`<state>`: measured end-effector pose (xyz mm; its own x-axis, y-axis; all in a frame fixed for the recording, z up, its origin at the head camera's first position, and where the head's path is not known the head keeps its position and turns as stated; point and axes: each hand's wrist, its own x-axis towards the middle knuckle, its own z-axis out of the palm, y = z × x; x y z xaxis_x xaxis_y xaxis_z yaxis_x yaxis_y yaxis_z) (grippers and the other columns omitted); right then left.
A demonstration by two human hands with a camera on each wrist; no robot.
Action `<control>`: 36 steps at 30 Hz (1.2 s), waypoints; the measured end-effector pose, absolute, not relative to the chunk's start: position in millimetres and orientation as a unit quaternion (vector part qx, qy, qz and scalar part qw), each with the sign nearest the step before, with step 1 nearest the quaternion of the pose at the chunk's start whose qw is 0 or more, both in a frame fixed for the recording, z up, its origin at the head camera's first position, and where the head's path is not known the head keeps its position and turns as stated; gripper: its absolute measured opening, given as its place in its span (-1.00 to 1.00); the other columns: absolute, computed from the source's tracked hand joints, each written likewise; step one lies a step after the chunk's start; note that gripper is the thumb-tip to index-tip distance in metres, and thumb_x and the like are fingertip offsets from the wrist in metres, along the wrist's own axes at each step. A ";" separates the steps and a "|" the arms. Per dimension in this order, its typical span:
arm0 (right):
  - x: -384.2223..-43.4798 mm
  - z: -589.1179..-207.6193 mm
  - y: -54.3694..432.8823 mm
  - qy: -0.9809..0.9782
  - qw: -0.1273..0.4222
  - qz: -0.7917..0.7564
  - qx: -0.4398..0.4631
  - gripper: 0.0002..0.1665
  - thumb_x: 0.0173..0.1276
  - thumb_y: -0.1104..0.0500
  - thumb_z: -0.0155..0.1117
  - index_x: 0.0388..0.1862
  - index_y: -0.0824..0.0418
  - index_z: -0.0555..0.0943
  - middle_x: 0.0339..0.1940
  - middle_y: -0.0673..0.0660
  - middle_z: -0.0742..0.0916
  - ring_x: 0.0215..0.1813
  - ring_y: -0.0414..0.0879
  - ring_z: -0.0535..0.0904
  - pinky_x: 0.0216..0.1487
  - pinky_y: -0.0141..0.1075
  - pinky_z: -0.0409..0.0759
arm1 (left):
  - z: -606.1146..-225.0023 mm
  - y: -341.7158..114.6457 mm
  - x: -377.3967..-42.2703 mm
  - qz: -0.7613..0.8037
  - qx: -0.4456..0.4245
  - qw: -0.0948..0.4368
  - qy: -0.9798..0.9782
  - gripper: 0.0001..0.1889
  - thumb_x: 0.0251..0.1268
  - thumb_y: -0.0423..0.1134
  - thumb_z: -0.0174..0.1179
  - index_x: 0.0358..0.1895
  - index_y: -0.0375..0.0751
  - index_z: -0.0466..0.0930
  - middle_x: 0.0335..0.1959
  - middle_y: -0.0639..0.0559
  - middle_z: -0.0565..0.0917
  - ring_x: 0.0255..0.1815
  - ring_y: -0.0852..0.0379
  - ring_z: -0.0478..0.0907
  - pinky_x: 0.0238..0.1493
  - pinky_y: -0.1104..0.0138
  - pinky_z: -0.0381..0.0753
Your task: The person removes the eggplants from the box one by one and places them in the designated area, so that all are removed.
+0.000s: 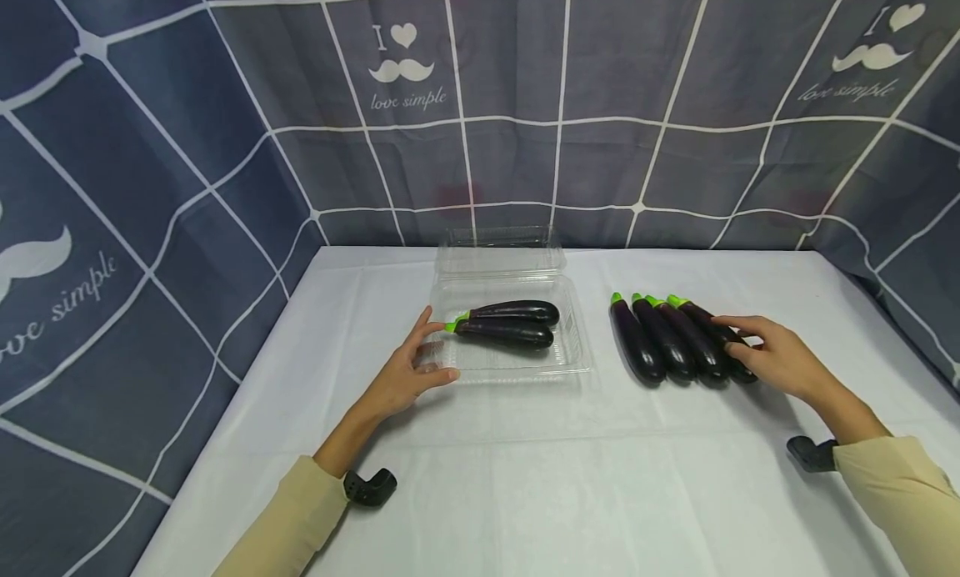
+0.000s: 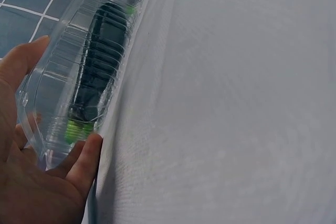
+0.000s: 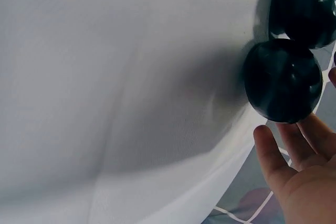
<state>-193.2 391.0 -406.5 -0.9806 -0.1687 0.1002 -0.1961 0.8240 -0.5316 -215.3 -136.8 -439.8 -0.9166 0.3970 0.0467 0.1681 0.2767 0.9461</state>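
My left hand (image 1: 408, 373) is at the left end of a clear plastic clamshell container (image 1: 573, 356), thumb and fingers spread along its edge. In the left wrist view the fingers (image 2: 86, 163) touch its side near the table. Two eggplants (image 1: 504, 333) lie side by side inside, green stem ends toward that hand. On the right, my right hand (image 1: 776, 356) holds the rightmost eggplant (image 1: 697, 314) of a row, thumb and index finger over it. The right wrist view shows that eggplant's rounded end (image 3: 283, 80) with fingers behind it; part of the thumb is cut off.
More eggplants (image 1: 636, 343) lie against the held one, stems pointing away from me. The container's lid (image 1: 498, 260) stands open at the back. A white cloth (image 1: 495, 477) covers the table, and dark grid-patterned curtains (image 1: 510, 168) enclose its back and sides.
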 end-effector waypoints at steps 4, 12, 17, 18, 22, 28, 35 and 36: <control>-190.6 -405.0 390.3 -0.955 0.030 0.279 0.091 -0.53 0.44 0.28 0.14 0.28 0.45 0.48 0.23 0.51 0.50 0.23 0.39 0.38 -0.02 0.15 0.51 | -439.2 -137.1 -214.6 0.572 0.175 0.097 0.796 -0.19 0.26 -0.21 0.38 0.51 -0.17 0.16 0.62 0.13 -0.28 0.50 -0.26 0.07 0.31 -0.06 0.36; -188.8 -403.1 384.2 -0.953 0.061 0.278 0.105 -0.57 0.40 0.29 0.22 0.22 0.39 0.55 0.18 0.44 0.56 0.18 0.31 0.43 -0.17 -0.41 0.40 | -442.1 -137.5 -214.7 0.573 0.173 0.099 0.795 -0.20 0.26 -0.20 0.38 0.51 -0.14 0.17 0.62 0.15 -0.27 0.51 -0.25 0.05 0.32 -0.06 0.35; -189.3 -397.3 376.0 -0.950 0.092 0.277 0.113 -0.60 0.39 0.30 0.22 0.18 0.39 0.57 0.14 0.40 0.59 0.14 0.27 0.45 -0.12 -0.14 0.42 | -442.6 -137.1 -215.3 0.572 0.174 0.101 0.795 -0.21 0.27 -0.19 0.37 0.51 -0.12 0.18 0.62 0.14 -0.28 0.51 -0.24 0.07 0.32 -0.04 0.37; -189.7 -395.8 373.7 -0.949 0.095 0.278 0.111 -0.61 0.39 0.30 0.22 0.18 0.38 0.57 0.14 0.39 0.59 0.14 0.26 0.45 -0.12 -0.09 0.42 | -442.1 -137.1 -215.1 0.573 0.173 0.102 0.795 -0.21 0.27 -0.19 0.37 0.51 -0.13 0.18 0.62 0.14 -0.28 0.51 -0.24 0.06 0.32 -0.03 0.37; -191.1 -391.4 362.9 -0.944 0.103 0.289 0.120 -0.61 0.38 0.31 0.22 0.16 0.38 0.59 0.13 0.37 0.59 0.13 0.27 0.47 -0.09 -0.07 0.44 | -440.7 -137.3 -213.9 0.576 0.169 0.105 0.793 -0.19 0.25 -0.19 0.38 0.51 -0.14 0.16 0.62 0.17 -0.27 0.52 -0.24 0.04 0.33 -0.03 0.35; -192.4 -384.1 345.7 -0.934 0.109 0.304 0.150 -0.60 0.37 0.32 0.25 0.18 0.36 0.60 0.12 0.33 0.62 0.09 0.22 0.52 -0.11 -0.51 0.40 | -441.3 -137.3 -214.8 0.575 0.171 0.104 0.793 -0.22 0.27 -0.16 0.38 0.50 -0.08 0.19 0.62 0.18 -0.27 0.52 -0.25 0.04 0.33 -0.04 0.35; -192.3 -374.0 326.0 -0.922 0.081 0.349 0.149 -0.61 0.43 0.25 0.24 0.21 0.29 0.60 0.17 0.26 0.62 -0.07 -0.28 0.53 -0.15 -0.65 0.41 | -441.0 -136.7 -216.0 0.574 0.174 0.102 0.793 -0.23 0.27 -0.19 0.37 0.50 -0.08 0.20 0.62 0.12 -0.28 0.51 -0.26 0.04 0.32 -0.05 0.36; -192.4 -373.0 323.3 -0.920 0.077 0.355 0.149 -0.61 0.44 0.25 0.23 0.21 0.29 0.60 0.17 0.26 0.62 -0.08 -0.35 0.51 -0.15 -0.65 0.41 | -440.5 -136.7 -215.7 0.574 0.174 0.102 0.794 -0.23 0.27 -0.19 0.37 0.50 -0.09 0.19 0.62 0.12 -0.28 0.51 -0.26 0.04 0.32 -0.05 0.37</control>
